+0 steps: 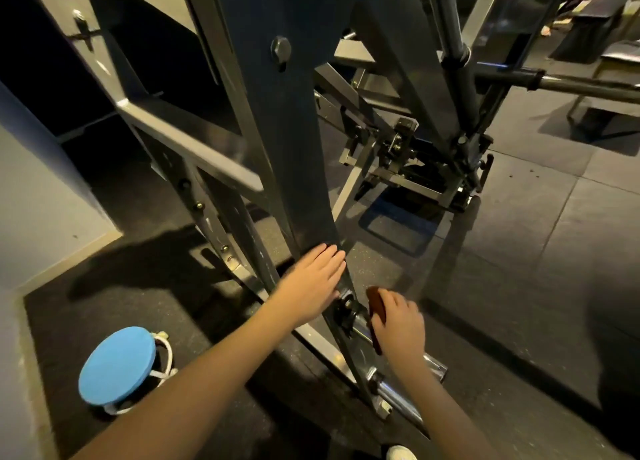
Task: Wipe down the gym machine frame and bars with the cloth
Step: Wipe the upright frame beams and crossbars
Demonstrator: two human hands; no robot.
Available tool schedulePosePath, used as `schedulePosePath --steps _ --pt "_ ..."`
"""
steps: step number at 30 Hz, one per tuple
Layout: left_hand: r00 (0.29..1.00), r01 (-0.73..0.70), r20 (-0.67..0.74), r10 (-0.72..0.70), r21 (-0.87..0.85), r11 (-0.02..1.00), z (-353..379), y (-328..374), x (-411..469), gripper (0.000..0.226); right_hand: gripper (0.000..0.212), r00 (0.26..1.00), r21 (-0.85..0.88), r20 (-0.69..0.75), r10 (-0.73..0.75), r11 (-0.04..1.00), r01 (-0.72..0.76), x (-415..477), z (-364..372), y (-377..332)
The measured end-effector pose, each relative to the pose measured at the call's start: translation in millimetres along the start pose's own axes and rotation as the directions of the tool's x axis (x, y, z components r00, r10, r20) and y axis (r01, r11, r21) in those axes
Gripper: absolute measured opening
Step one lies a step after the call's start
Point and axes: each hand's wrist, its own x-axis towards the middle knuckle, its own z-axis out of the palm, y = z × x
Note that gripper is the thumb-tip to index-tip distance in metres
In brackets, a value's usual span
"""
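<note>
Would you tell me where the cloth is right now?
In the head view, the cloth is low, right of centre, gripped by the right hand against the chrome bar near the frame upright.

The floor (pixel 519 251) is laid in large dark rubber tiles, finely speckled, with pale seams showing to the right, and heavy shadows fall across it at near left and along the right side. On the left stands a pale grey wall (pixel 34 199) with a light skirting board (pixel 69 262) along its foot, and the far left lies in darkness. Near left on the floor sits a round blue-topped object (pixel 117 366) with white cord (pixel 168 350) looped at its side, while black benches (pixel 595 19) stand far right in dim light
</note>
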Motion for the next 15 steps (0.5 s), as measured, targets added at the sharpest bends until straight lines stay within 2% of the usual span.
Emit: schedulePosePath --steps 2,6,9,15 --pt "0.999 -0.044 -0.001 0.044 -0.046 0.998 17.3 16.1 6.6 0.059 0.046 0.996 -0.127 0.082 0.022 0.992 -0.011 -14.6 13.2 22.8" --pt "0.987 -0.135 0.100 0.127 0.079 0.988 43.0 39.8 21.9 0.061 0.052 0.988 -0.202 0.151 0.004 0.979 0.027 -31.0 24.5 41.3" --pt "0.976 -0.171 0.164 0.143 0.172 0.970 60.6 48.0 27.8 0.063 0.063 0.993 -0.284 0.103 -0.048 0.956 0.076 -42.2 31.7 41.6" --pt "0.961 -0.244 0.196 0.194 0.275 0.930 66.7 44.6 27.9 0.066 0.055 0.988 -0.274 0.149 -0.031 0.959 0.072 5.0 46.6 -5.5"
